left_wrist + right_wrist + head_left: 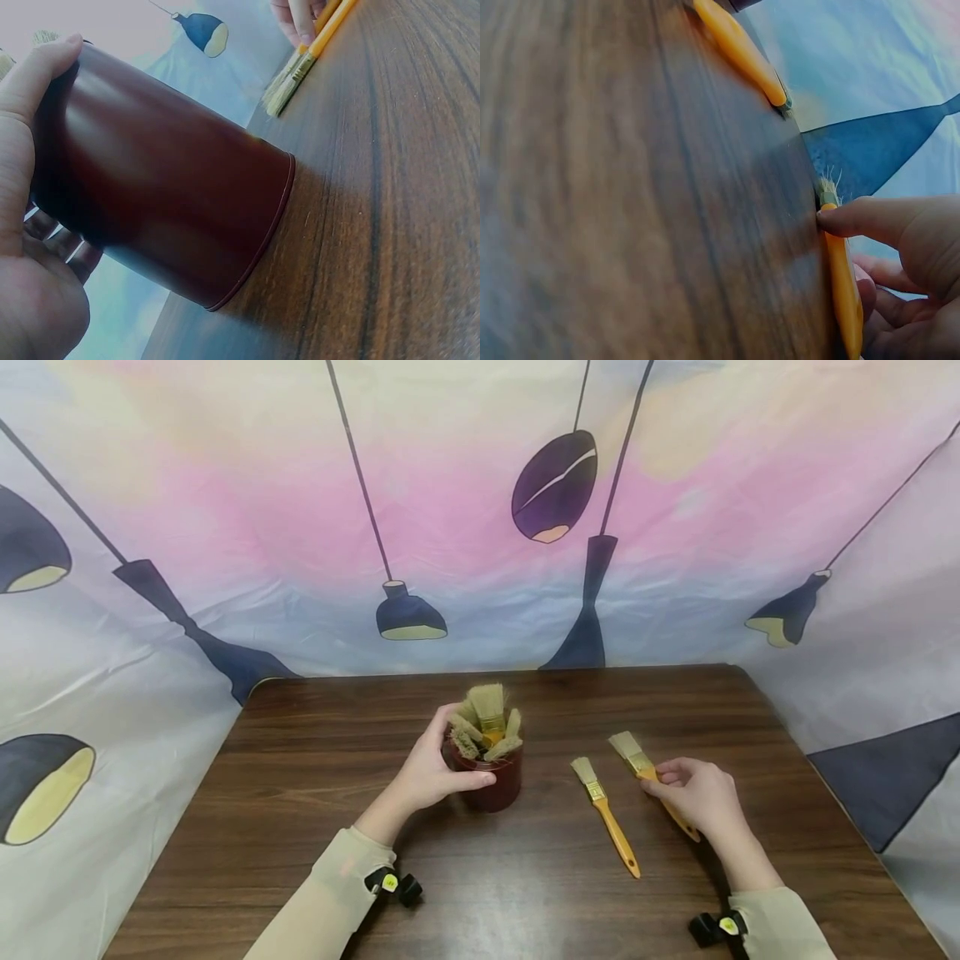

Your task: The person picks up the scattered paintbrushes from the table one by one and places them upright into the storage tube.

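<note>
A dark red-brown cup [498, 787] stands on the table, with several paintbrushes [487, 710] in it, bristles up. My left hand [431, 766] grips the cup near its rim, thumb in front; the left wrist view shows the smooth cup wall [165, 172] close up. At the right, my right hand [697, 793] pinches the yellow handle of a wide paintbrush [633, 753] between thumb and fingers, the brush lying at or just above the table. A narrower paintbrush [609, 822] with a yellow handle lies between the cup and my right hand, bristles pointing away.
The brown wood-grain table [315, 793] reaches back to a hanging cloth [465, 510] printed with dark lamps. More of the cloth hangs along the left and right sides. A black wrist camera [408, 890] sits on the left sleeve, another camera [705, 930] on the right.
</note>
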A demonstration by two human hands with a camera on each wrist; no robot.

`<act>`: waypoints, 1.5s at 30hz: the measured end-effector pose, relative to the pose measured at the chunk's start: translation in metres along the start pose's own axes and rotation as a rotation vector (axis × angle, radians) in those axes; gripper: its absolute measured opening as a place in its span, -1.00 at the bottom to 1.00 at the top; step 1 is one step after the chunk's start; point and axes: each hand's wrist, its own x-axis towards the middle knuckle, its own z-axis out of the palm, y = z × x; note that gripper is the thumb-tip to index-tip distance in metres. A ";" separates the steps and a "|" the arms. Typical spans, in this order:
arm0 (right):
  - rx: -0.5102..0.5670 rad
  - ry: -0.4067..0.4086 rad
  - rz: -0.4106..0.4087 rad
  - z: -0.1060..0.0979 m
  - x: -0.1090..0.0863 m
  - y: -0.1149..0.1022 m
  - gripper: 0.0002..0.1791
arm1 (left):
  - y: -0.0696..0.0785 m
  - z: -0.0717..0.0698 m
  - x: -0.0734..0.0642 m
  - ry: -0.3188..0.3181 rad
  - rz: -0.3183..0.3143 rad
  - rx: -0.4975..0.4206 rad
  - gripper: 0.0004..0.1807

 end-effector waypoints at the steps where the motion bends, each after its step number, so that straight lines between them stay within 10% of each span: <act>1: -0.003 0.003 -0.001 0.000 0.000 0.000 -0.54 | 0.000 0.000 0.000 0.000 -0.001 0.000 0.08; 31: 0.159 0.108 -0.201 0.000 0.011 -0.036 -0.60 | -0.001 0.000 0.000 -0.005 0.010 -0.016 0.07; 45: 0.532 0.099 -0.280 -0.001 0.016 -0.095 -0.69 | -0.001 0.001 -0.001 0.000 0.019 -0.013 0.07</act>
